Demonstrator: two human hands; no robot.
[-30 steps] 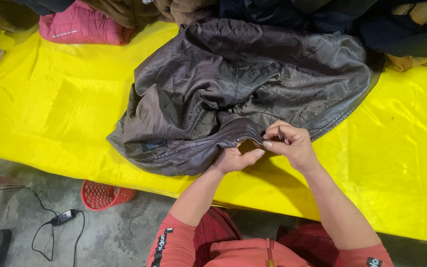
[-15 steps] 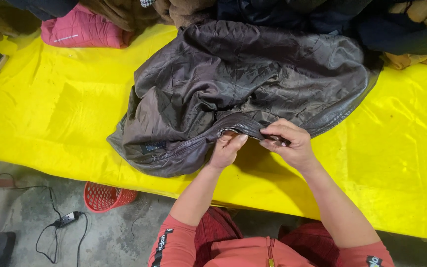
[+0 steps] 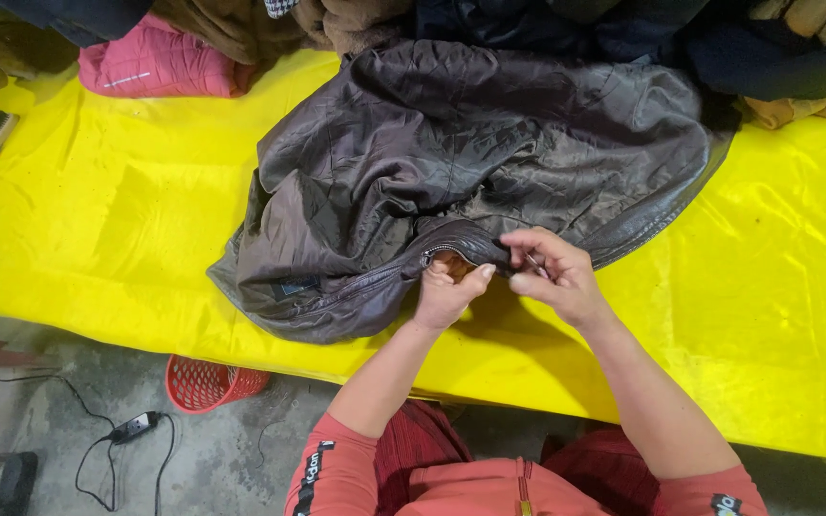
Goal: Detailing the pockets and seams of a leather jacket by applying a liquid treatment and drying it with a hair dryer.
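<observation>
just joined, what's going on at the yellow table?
A person works with both bare hands on a dark brown jacket spread over a yellow-covered table. The left hand and right hand pinch the jacket's zippered edge at its near side. A pink garment and a heap of dark clothes lie along the far edge. A red basket sits on the floor below.

jacket (image 3: 451, 162) on table (image 3: 97, 248) | clothes pile (image 3: 528, 24) behind | basket (image 3: 207, 382) seemingly under table edge
</observation>
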